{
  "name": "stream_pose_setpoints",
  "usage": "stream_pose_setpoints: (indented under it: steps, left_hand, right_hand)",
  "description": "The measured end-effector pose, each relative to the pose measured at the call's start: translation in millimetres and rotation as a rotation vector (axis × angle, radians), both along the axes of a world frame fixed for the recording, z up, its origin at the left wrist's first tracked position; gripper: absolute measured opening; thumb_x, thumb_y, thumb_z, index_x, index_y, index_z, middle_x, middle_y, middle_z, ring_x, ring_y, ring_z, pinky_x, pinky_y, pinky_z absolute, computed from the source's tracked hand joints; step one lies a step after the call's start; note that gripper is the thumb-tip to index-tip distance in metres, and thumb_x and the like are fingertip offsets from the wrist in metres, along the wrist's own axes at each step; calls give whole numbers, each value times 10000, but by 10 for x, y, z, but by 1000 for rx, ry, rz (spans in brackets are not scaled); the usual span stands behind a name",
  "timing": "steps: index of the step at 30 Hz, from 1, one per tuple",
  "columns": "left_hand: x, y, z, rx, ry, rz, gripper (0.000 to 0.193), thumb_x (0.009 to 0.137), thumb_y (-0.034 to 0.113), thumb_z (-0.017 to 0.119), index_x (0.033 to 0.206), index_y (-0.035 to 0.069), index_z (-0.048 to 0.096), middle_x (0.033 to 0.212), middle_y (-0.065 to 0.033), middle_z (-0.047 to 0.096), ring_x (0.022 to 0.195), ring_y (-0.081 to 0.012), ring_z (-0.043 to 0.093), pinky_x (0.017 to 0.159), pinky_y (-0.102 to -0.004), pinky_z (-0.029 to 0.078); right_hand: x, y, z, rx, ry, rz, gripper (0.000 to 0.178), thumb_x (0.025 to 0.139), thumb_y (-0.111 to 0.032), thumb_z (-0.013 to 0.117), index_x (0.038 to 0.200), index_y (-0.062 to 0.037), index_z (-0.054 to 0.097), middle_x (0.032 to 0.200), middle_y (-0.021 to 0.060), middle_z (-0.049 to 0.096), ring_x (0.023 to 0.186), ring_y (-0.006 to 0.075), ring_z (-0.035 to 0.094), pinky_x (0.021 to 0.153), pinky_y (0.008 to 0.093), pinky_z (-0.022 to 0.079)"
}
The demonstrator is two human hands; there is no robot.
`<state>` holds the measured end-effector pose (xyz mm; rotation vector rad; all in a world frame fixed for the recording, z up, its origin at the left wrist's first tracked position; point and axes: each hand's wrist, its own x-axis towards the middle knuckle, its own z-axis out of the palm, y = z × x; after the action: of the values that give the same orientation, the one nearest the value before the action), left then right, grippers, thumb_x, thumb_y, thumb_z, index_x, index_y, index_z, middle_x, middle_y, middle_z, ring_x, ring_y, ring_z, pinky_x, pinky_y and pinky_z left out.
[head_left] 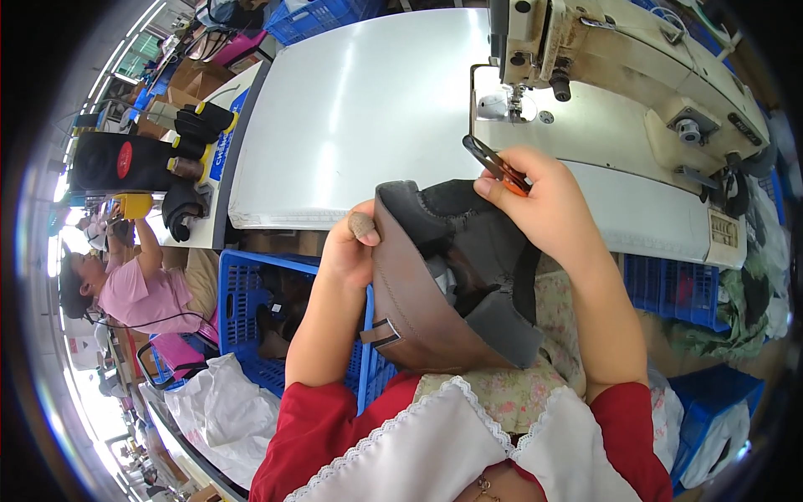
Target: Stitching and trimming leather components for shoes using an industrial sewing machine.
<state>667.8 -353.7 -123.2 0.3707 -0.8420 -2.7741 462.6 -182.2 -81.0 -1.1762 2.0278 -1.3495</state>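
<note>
A brown leather piece (418,293) with a black inner side, curved like a boot upper, hangs in front of my chest. My left hand (347,251) is closed on its upper left edge, and a brownish wrap covers one fingertip. Small thread snips (488,157), black with an orange part, are gripped in my right hand (539,197), their blades pointing up and left. The fingertips of that hand also sit against the black upper edge of the leather piece. A short strap tab sticks out at its lower left.
Beyond my hands is a white sewing table (360,125) with a sewing machine (636,75) at right. A blue crate (242,309) stands lower left, holding dark pieces. Thread spools (196,130) and another machine are farther left, where a person in pink (150,293) works.
</note>
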Motion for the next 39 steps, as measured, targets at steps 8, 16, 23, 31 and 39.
stream_pose_setpoints:
  steps: [8, 16, 23, 31, 39]
  left_hand:
    - [220, -151, -2, -54, 186, 33, 586, 499, 38, 617, 1065, -114, 631, 1024, -234, 693, 924, -341, 689, 886, -405, 563]
    - [507, -184, 61, -43, 272, 169, 484, 513, 10, 663, 989, -78, 663, 979, -236, 714, 949, -383, 692, 938, -455, 537]
    - [778, -123, 110, -96, 210, 320, 565, 420, 44, 596, 969, -69, 666, 1026, -258, 709, 977, -417, 683, 989, -513, 507]
    - [1487, -247, -6, -232, 25, 681, 505, 475, 8, 589, 971, -71, 635, 974, -199, 702, 901, -313, 684, 914, -396, 544]
    - [3051, -708, 256, -1491, -1007, 542, 287, 791, 57, 530, 992, -39, 712, 774, -7, 630, 686, -92, 542, 624, -227, 429]
  right_hand:
    - [92, 44, 58, -371, 94, -29, 231, 859, -132, 745, 1004, 27, 660, 992, 116, 640, 812, 219, 623, 767, 322, 510]
    - [91, 266, 39, -368, -13, -69, 174, 892, -89, 708, 1035, 7, 685, 1187, 66, 624, 1073, 185, 634, 891, 290, 508]
    - [38, 399, -197, -357, -68, -60, 167, 894, -88, 705, 1040, -7, 696, 1203, 78, 624, 1077, 170, 635, 932, 299, 489]
    - [39, 683, -260, -58, -290, -93, 282, 869, -53, 726, 1139, -13, 655, 1076, 36, 658, 810, 89, 615, 755, 262, 510]
    - [-395, 1456, -641, -269, -358, -255, 321, 902, -37, 665, 1212, -17, 583, 1063, 32, 632, 765, 57, 577, 671, 214, 482]
